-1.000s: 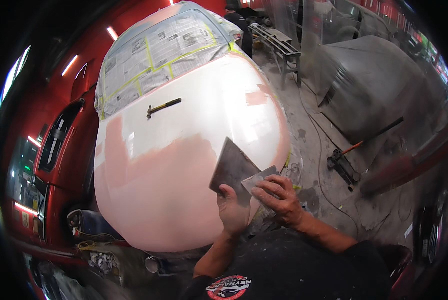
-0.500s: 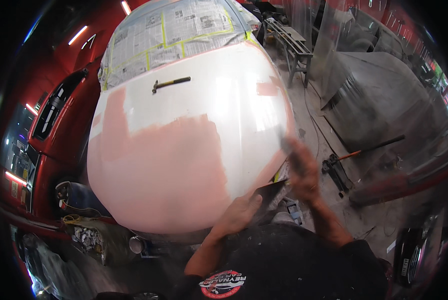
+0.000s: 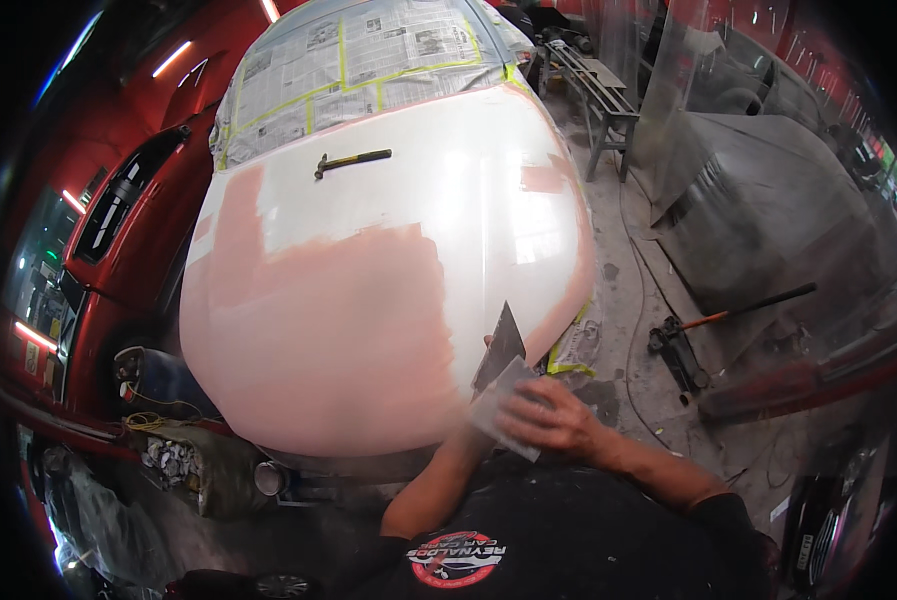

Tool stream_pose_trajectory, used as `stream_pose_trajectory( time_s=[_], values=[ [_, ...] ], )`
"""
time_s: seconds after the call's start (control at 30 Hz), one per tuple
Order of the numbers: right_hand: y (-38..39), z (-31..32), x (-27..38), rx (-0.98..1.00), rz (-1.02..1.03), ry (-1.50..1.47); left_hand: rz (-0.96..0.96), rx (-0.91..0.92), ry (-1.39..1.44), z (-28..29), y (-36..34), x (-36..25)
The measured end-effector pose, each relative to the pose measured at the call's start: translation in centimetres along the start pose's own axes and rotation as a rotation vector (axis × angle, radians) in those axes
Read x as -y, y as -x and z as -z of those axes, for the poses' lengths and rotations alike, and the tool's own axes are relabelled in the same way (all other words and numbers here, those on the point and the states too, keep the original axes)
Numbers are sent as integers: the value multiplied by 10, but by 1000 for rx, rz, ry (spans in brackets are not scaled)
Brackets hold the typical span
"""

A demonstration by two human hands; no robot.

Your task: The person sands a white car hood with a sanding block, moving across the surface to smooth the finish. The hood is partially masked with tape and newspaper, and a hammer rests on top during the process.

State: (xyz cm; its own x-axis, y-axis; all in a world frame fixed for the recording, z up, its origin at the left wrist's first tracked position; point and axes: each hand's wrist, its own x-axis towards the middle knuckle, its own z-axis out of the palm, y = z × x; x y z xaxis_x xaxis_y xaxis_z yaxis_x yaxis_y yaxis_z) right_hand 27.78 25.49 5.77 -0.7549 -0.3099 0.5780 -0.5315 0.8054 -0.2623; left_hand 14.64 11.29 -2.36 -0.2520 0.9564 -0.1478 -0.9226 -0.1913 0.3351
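In front of me is a white car hood (image 3: 438, 200) with a broad patch of pink filler (image 3: 338, 330) over its front and left part. My right hand (image 3: 550, 412) grips a grey, flat rectangular plate (image 3: 501, 400), tilted near the hood's front right corner. Directly behind it my left hand (image 3: 462, 438) is mostly covered; a fingertip shows beside a dark, flat plate (image 3: 503, 345) that it holds, one corner pointing up. The two plates overlap in view; whether they touch I cannot tell. Higher on the hood lies a hammer (image 3: 356, 161), out of reach of both hands.
Newspaper (image 3: 378, 45) and yellow tape mask the windshield. A red vehicle (image 3: 133, 270) stands on the left. To the right are a floor jack (image 3: 680, 355) with a long handle, a plastic-covered shape (image 3: 768, 200) and a metal bench (image 3: 598, 95). A cable runs along the floor.
My right hand has swung in leftward and down from beside the hood's right edge to my left hand. The dark plate has turned from lying sideways to pointing upward.
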Motion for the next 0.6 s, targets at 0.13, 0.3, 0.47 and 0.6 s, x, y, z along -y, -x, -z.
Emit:
stream_pose_trajectory(
  time_s=[0.13, 0.3, 0.47, 0.6],
  values=[
    [25, 15, -54, -167, -369, 114, 292, -94, 62, -15, -16, -1],
    [44, 37, -68, -390, -390, 218, 240, 223, 515, 1, -45, 30],
    [46, 71, -32, 17, 91, 202, -15, 0, 136, 42, -105, 39],
    [69, 81, -62, 14, 81, 276, -56, -60, -8, 66, -123, 47]
  ],
)
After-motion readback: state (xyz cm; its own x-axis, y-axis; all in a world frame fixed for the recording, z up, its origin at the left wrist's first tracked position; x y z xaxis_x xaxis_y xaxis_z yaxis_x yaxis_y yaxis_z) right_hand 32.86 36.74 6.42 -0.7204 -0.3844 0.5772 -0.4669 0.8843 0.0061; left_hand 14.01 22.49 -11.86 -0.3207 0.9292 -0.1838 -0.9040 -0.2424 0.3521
